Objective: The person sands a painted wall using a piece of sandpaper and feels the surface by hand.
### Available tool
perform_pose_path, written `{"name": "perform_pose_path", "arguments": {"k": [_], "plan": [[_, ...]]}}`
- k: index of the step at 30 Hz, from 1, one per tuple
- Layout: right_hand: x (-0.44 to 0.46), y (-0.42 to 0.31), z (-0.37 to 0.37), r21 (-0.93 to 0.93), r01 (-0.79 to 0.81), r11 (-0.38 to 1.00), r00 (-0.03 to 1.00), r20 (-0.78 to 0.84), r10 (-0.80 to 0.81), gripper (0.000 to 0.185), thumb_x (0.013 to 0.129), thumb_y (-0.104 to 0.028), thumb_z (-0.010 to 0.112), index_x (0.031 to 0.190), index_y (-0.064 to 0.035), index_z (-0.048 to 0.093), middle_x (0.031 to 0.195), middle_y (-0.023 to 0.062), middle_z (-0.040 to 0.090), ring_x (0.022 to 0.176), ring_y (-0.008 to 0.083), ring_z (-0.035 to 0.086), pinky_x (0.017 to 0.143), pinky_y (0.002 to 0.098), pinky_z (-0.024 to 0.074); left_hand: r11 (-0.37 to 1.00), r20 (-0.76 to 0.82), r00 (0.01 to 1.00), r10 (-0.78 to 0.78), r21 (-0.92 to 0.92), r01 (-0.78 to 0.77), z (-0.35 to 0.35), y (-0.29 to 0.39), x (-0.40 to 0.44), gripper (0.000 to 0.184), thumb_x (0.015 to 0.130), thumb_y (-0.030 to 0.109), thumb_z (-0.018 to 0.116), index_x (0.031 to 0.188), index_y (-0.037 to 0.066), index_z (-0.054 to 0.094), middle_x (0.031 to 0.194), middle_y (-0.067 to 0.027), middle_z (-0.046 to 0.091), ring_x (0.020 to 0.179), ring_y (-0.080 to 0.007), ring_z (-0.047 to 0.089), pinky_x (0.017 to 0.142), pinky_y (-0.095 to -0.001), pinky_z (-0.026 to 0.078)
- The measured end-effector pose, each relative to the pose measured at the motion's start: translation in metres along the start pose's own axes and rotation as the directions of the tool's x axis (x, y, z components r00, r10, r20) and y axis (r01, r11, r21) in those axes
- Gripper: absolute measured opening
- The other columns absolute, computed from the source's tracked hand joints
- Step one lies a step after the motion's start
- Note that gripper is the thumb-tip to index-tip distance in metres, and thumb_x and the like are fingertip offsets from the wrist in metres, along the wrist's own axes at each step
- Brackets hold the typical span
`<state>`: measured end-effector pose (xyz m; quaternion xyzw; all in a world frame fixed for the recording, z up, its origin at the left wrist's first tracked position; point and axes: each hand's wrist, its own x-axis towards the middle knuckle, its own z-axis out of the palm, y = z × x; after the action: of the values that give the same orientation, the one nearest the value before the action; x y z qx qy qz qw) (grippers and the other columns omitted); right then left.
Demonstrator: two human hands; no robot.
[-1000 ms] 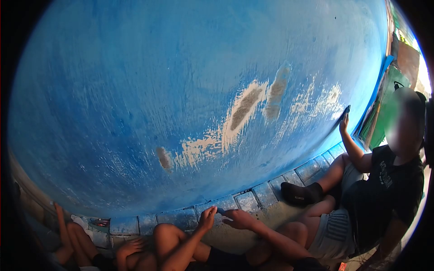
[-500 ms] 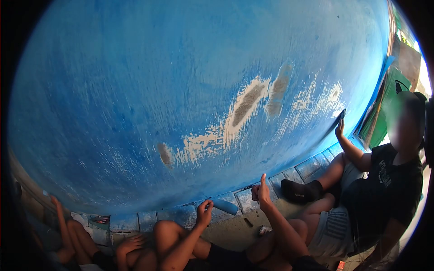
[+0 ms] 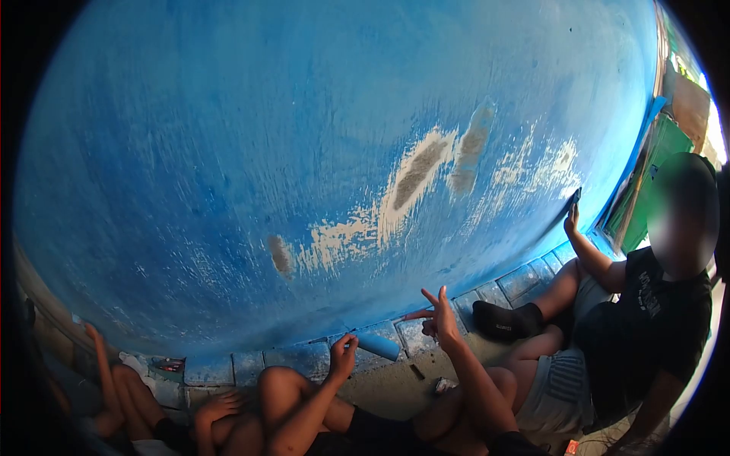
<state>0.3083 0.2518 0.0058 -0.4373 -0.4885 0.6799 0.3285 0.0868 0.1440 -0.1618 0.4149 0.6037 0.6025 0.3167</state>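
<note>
Wall [image 3: 228, 121]: 12 o'clock, scraped pale mid-face.
Co-worker [image 3: 639, 327]: 4 o'clock, dark pad [image 3: 576, 195] up against wall.
Right grip [image 3: 442, 323]: 5 o'clock, released, fingers splayed.
Left grip [image 3: 342, 361]: 6 o'clock, pinching blue sheet [image 3: 379, 347] by end, probably keeping face free.

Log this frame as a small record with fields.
Left hand: grips a flat blue piece by its end
Right hand: raised, some fingers extended, holding nothing visible
Wall: blue, with pale scraped areas and grey patches
Wall base: row of blue-stained blocks
Co-worker: seated at right, hand holding a dark object at the wall
</note>
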Motion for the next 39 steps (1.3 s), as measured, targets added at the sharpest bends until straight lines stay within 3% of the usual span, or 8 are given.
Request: {"name": "perform_pose_path", "arguments": {"k": [3, 10, 12, 13, 17, 20, 26, 39], "plan": [[0.004, 0.008, -0.004, -0.035, -0.102, 0.994, 0.995, 0.009, 0.102, 0.095, 0.09, -0.079, 0.017, 0.155, -0.01, 0.015, 0.117, 0.0249, 0.066, 0.04, 0.0106, 0.023, 0.042, 0.0272, 0.0221, 0.999, -0.021, 0.999, -0.028, -0.03, 0.028, 0.001, -0.004, 0.0, 0.023, 0.094, 0.019, 0.061, 0.098, -0.003, 0.065, 0.087, -0.0089, 0.067, 0.086, -0.0169, 0.061, 0.076, -0.0307, 0.046], [0.017, 0.027, -0.009, -0.154, -0.027, 0.988, 0.995, 0.093, 0.042, 0.087, 0.092, -0.074, 0.031, 0.145, -0.0053, 0.042, 0.12, 0.0233, 0.065, 0.049, 0.0187, 0.054, 0.053, 0.0297, 0.0447, 0.998, -0.028, 0.999, -0.044, -0.054, 0.042, 0.002, -0.006, 0.003, 0.023, 0.093, 0.018, 0.062, 0.098, -0.004, 0.065, 0.084, -0.0079, 0.066, 0.083, -0.0163, 0.061, 0.075, -0.0306, 0.046], [0.017, 0.042, 0.0, -0.789, 0.179, 0.588, 0.984, 0.143, -0.107, 0.075, 0.093, -0.065, 0.046, 0.129, -0.0006, 0.058, 0.117, 0.024, 0.066, 0.079, 0.029, 0.069, 0.074, 0.0368, 0.0531, 1.0, -0.001, 1.0, -0.012, -0.02, 0.012, 0.0, -0.003, 0.0, 0.023, 0.093, 0.018, 0.063, 0.097, -0.004, 0.064, 0.084, -0.008, 0.067, 0.082, -0.0153, 0.061, 0.071, -0.0298, 0.046], [0.013, 0.051, 0.001, -0.794, 0.1, 0.6, 0.991, 0.133, 0.011, 0.071, 0.088, -0.06, 0.059, 0.122, 0.0024, 0.061, 0.116, 0.0238, 0.066, 0.115, 0.0404, 0.059, 0.098, 0.0427, 0.0463, 1.0, -0.011, 1.0, -0.023, -0.02, 0.022, 0.0, -0.003, -0.001, 0.023, 0.093, 0.018, 0.063, 0.097, -0.004, 0.064, 0.084, -0.008, 0.067, 0.082, -0.0153, 0.061, 0.071, -0.0298, 0.046], [0.013, 0.076, 0.006, -0.88, 0.124, 0.459, 0.989, 0.149, 0.019, 0.08, 0.084, -0.066, 0.061, 0.123, 0.0039, 0.06, 0.102, 0.0261, 0.069, 0.1, 0.0357, 0.067, 0.088, 0.0399, 0.0507, 0.987, 0.007, 1.0, -0.01, -0.161, 0.011, -0.001, 0.009, -0.003, 0.019, 0.093, 0.019, 0.063, 0.093, 0.0, 0.064, 0.075, -0.0036, 0.061, 0.065, -0.01, 0.057, 0.053, -0.0253, 0.043], [0.019, 0.072, 0.008, -0.754, 0.057, 0.654, 0.973, 0.188, 0.131, 0.055, 0.09, -0.045, 0.066, 0.113, 0.0048, 0.064, 0.09, 0.0128, 0.071, 0.085, 0.0156, 0.062, 0.076, 0.0309, 0.0493, 0.952, -0.072, 0.996, -0.049, -0.305, 0.025, 0.0, 0.018, -0.008, 0.02, 0.096, 0.019, 0.061, 0.095, 0.0, 0.062, 0.071, -0.002, 0.057, 0.058, -0.0099, 0.056, 0.048, -0.0254, 0.043], [-0.001, 0.05, 0.024, -0.4, 0.058, 0.915, 0.978, 0.205, 0.027, 0.036, 0.094, -0.031, 0.065, 0.105, 0.0027, 0.069, 0.088, 0.0061, 0.07, 0.087, 0.0128, 0.06, 0.081, 0.0293, 0.0469, 0.886, -0.037, 0.986, -0.161, -0.445, 0.128, -0.019, 0.043, -0.003, 0.021, 0.099, 0.018, 0.054, 0.102, -0.003, 0.055, 0.07, -0.0072, 0.058, 0.061, -0.0177, 0.065, 0.046, -0.0278, 0.046], [0.006, 0.07, 0.03, -0.5, 0.183, 0.846, 0.967, 0.246, -0.064, 0.03, 0.093, -0.027, 0.066, 0.097, 0.0013, 0.073, 0.085, 0.0074, 0.073, 0.083, 0.0121, 0.064, 0.079, 0.0305, 0.0495, 0.421, 0.448, 0.845, -0.292, -0.733, 0.534, -0.031, 0.091, -0.001, 0.065, 0.097, 0.053, 0.043, 0.132, -0.002, 0.047, 0.131, -0.0204, 0.055, 0.119, -0.036, 0.056, 0.095, -0.0543, 0.049]]}}
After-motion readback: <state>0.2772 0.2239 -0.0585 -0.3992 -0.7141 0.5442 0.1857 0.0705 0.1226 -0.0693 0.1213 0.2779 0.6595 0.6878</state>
